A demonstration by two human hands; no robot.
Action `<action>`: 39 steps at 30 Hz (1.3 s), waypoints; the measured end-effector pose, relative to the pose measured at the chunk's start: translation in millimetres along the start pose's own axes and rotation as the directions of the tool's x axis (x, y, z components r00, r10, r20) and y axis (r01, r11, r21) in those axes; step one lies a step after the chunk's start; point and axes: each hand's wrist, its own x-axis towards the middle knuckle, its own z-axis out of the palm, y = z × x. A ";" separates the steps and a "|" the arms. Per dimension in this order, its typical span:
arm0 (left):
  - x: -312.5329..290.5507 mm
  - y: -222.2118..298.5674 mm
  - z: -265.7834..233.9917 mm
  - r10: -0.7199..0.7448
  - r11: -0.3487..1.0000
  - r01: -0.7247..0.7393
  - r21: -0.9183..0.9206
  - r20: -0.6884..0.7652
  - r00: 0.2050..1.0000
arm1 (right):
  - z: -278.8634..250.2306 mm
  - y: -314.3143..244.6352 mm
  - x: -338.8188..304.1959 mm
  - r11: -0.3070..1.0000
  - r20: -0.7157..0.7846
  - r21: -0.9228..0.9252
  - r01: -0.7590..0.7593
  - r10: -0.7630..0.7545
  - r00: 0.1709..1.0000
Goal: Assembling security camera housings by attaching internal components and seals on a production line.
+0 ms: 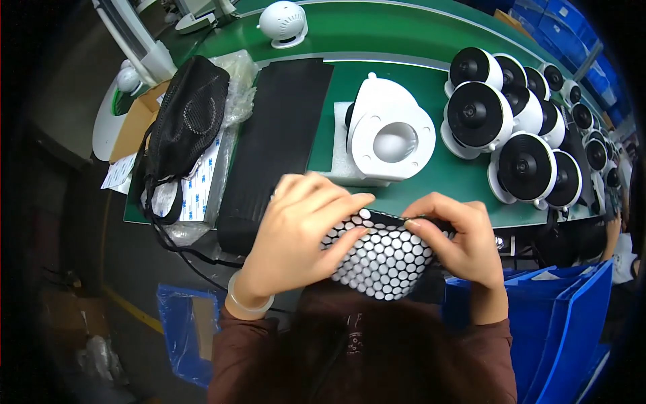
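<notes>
Between my hands is a sheet of round white pads (383,262) set close together on a black backing. It is bent a little and tilted towards me. My left hand (306,225) grips its left side, thumb over the pads. At the upper right edge, my right hand (457,236) pinches the sheet between thumb and fingers. Just beyond them, a white fan-like unit (367,118) lies with its round base (424,138) facing me, on a white foam block (340,145).
On the green table (377,34), several white units with black round fronts (479,114) crowd the right. A long black mat (279,128) and a black mesh bag (192,114) lie left. Another white unit (283,25) stands behind. Blue bins (538,316) sit below right.
</notes>
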 end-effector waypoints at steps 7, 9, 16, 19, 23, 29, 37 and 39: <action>-0.7 -6.7 14.7 -0.189 0.796 0.253 -0.549 0.170 0.967 | -7.5 6.1 -4.9 0.998 0.045 -0.024 -0.061 0.062 0.997; 1.9 -3.4 20.0 -0.247 0.681 0.350 -0.643 0.249 0.937 | -0.1 9.0 -4.3 0.991 -0.065 -0.053 0.122 -0.126 0.990; 1.1 -1.2 26.8 -0.168 0.800 0.253 -0.544 0.202 0.965 | 0.1 4.7 -13.9 0.999 -0.100 0.028 -0.036 0.038 0.994; 2.3 -1.2 30.3 -0.104 0.822 0.167 -0.544 0.144 0.984 | -1.4 7.6 -13.9 0.999 -0.055 0.031 -0.012 0.014 0.998; 3.7 0.5 24.9 -0.135 0.822 0.185 -0.538 0.132 0.982 | 1.8 7.1 -8.5 0.999 -0.024 -0.036 0.022 -0.023 0.999; 3.8 4.4 26.2 -0.210 0.796 0.279 -0.537 0.188 0.960 | 4.3 11.2 -5.2 0.974 -0.156 -0.122 0.192 -0.210 0.965; 8.3 4.5 26.8 -0.102 0.866 0.173 -0.468 0.174 0.979 | 1.8 11.3 -5.9 0.973 -0.141 -0.134 0.189 -0.207 0.968; 8.1 3.8 27.0 -0.147 0.840 0.218 -0.496 0.180 0.973 | 4.3 9.5 -5.1 0.968 -0.163 -0.150 0.203 -0.227 0.960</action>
